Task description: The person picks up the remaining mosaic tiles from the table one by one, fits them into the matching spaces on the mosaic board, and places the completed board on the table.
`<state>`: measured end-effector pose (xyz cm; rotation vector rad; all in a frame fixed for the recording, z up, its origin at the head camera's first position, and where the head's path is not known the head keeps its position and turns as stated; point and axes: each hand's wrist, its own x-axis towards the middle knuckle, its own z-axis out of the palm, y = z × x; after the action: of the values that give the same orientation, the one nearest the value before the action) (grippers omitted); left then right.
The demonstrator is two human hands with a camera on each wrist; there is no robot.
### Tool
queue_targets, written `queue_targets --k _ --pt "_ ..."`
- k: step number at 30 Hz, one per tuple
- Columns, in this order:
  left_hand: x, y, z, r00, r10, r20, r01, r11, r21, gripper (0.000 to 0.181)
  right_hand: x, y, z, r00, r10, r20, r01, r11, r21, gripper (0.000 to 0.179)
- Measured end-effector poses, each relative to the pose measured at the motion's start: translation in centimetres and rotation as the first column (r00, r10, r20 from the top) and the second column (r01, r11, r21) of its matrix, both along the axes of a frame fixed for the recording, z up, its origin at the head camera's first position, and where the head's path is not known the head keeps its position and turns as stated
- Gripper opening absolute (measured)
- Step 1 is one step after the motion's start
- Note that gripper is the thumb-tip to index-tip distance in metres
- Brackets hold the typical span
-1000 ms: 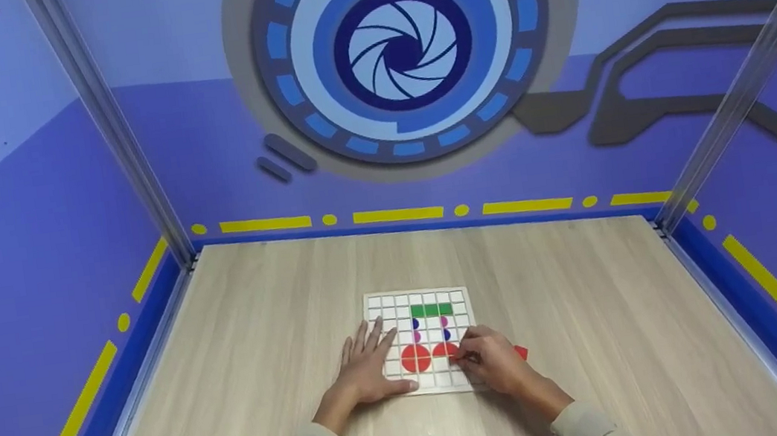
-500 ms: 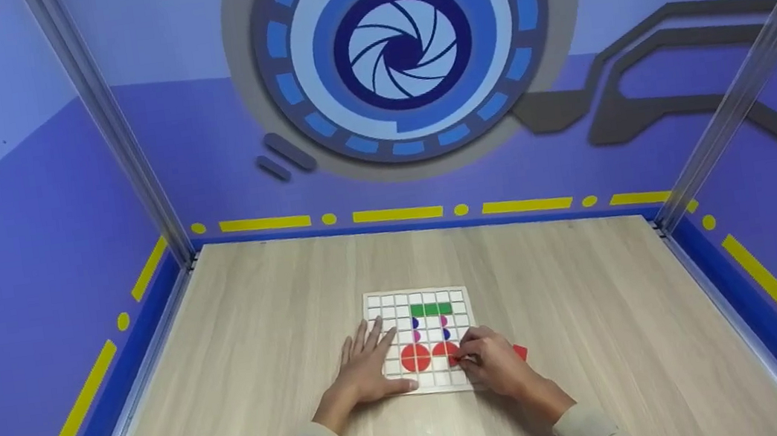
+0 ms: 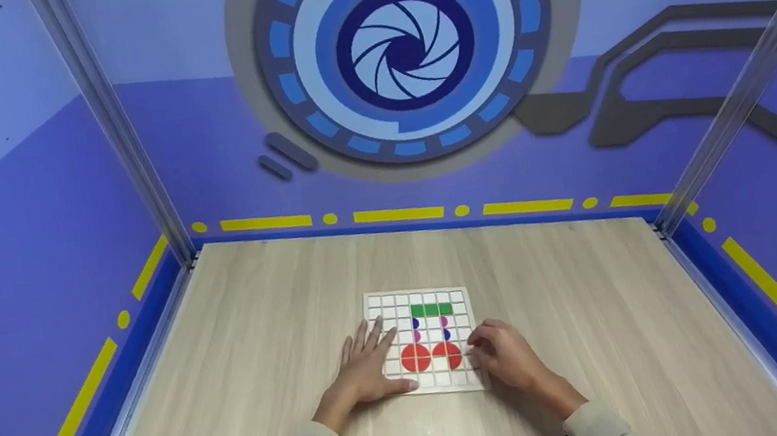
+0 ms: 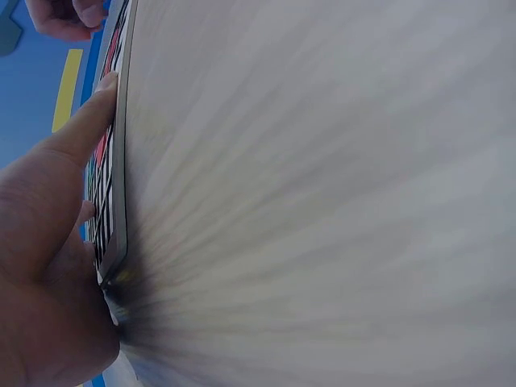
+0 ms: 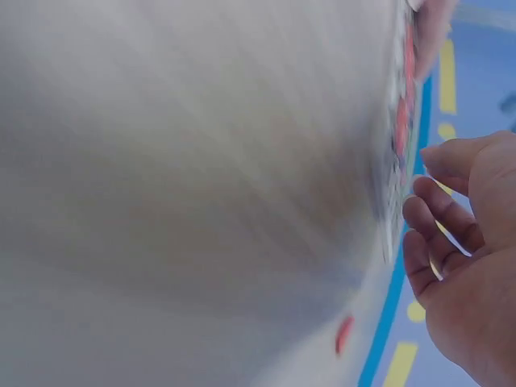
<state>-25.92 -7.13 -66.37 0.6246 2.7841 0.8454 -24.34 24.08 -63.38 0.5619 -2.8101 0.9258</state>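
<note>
A white gridded board (image 3: pixel 375 302) lies flat on the table. My left hand (image 3: pixel 362 373) rests on its left side, fingers spread and thumb along the near edge. On the grid are a green strip (image 3: pixel 431 310), small pink and blue half-rounds (image 3: pixel 447 334) and a full red circle (image 3: pixel 408 353). Right of that circle, red quarter pieces (image 3: pixel 455 360) form a round whose lower left part is white. Just off the board's right edge hovers my right hand (image 3: pixel 508 356), fingers loosely bent around nothing. A loose red piece (image 5: pixel 344 334) lies on the table in the right wrist view; my hand hides it from the head view.
The wood-grain table (image 3: pixel 279 300) is enclosed by blue and purple panels (image 3: pixel 200 153) at the back and both sides. Metal posts (image 3: pixel 114 126) stand at its far corners.
My right hand has let go of the red quarter piece, which now shows on the board, and has moved right. It now covers the loose red piece. My left hand stays put.
</note>
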Motion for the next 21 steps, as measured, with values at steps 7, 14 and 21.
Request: queue_targets --k 7,14,21 --pt "-0.1 0.1 0.0 1.000 0.013 -0.003 -0.013 1.000 0.003 0.115 -0.9 4.3 1.0 0.998 -0.050 0.030 0.051 0.997 -0.059 0.012" --pt "0.3 0.1 1.0 1.000 0.011 0.010 -0.011 1.000 0.000 0.113 -0.4 7.1 0.3 0.991 -0.071 0.114 0.076 0.996 -0.040 0.008" --pt "0.7 0.2 1.9 1.000 0.001 0.013 -0.001 1.000 -0.018 0.111 0.2 8.1 -0.1 0.988 -0.091 0.126 0.093 0.996 -0.012 0.013"
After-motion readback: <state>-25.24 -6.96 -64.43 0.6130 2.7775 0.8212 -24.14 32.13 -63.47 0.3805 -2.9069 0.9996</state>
